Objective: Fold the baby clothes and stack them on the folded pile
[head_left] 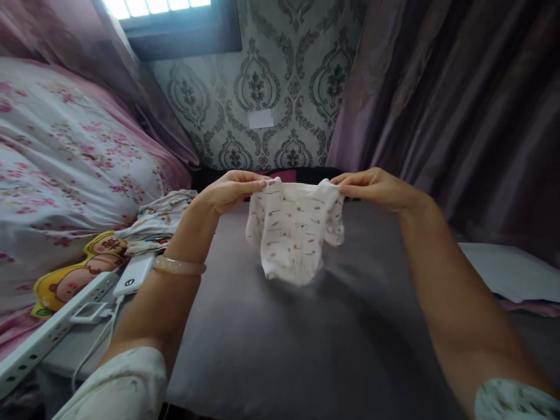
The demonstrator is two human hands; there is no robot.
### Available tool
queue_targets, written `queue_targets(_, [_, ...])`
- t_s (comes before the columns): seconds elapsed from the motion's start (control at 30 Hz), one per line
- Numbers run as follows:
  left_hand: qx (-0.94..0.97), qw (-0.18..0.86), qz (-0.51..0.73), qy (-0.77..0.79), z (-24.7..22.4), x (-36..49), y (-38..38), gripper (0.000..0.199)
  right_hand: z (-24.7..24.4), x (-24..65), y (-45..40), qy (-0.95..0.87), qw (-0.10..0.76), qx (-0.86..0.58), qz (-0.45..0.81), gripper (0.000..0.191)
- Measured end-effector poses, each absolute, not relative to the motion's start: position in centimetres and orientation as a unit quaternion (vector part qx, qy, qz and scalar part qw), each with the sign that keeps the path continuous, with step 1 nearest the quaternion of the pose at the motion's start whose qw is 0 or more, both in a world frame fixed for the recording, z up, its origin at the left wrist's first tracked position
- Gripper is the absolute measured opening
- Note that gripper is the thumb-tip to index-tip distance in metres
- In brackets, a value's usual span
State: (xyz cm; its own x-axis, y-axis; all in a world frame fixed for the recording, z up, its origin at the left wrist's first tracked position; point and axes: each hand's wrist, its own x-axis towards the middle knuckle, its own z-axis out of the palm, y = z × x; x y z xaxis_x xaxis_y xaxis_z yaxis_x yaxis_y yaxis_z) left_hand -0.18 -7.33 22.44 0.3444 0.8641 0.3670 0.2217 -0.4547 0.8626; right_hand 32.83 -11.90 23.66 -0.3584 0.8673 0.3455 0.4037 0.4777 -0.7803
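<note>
A small white garment with a scattered dark print [295, 227] hangs in the air above a grey padded surface [280, 350], its lower edge slightly blurred. My left hand [234, 189] pinches its left shoulder between thumb and fingers. At the opposite shoulder, my right hand [378, 188] grips the cloth the same way. The neckline is stretched between the two hands, and the sleeves droop at the sides.
Folded patterned clothes [160, 219] lie at the left, near a white power bank [135, 274], a long power strip [56, 321] and a yellow cartoon cushion [65, 286]. White folded cloth [510, 271] lies at the right. Curtains hang on both sides.
</note>
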Motion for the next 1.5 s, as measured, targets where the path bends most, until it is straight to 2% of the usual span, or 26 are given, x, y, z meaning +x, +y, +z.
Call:
queue_targets(0.17, [0.728,0.401,0.388,0.399,22.0,-0.3,-7.4,0.028,23.1,33.2,-11.5,-0.752,0.390,-0.444,0.292,0.028])
queue_targets(0.33, [0.727,0.433,0.439,0.301,21.7,-0.6,-7.4,0.031,23.0,33.9,-11.3,-0.769,0.375,-0.402,0.326,0.028])
queue_targets(0.47, [0.718,0.383,0.413,0.409,21.2,0.1,-6.0,0.029,22.4,34.0,-10.0,-0.750,0.377,-0.466,0.279,0.030])
queue_targets(0.87, [0.654,0.341,0.512,0.441,20.1,3.0,-3.9,0.018,19.9,32.6,-7.2,-0.666,0.541,-0.478,0.187,0.035])
queue_targets(1.1, [0.628,0.201,0.576,0.484,19.4,5.0,-3.8,0.011,19.0,32.4,-6.0,-0.647,0.577,-0.491,0.090,0.033])
queue_targets(1.37, [0.640,-0.014,0.608,0.469,18.8,5.5,-5.7,0.020,19.5,31.6,-8.0,-0.657,0.544,-0.522,-0.015,0.032])
queue_targets(1.5, [0.642,-0.057,0.607,0.464,18.6,5.2,-6.9,0.025,19.5,31.2,-9.3,-0.675,0.527,-0.514,-0.059,0.032])
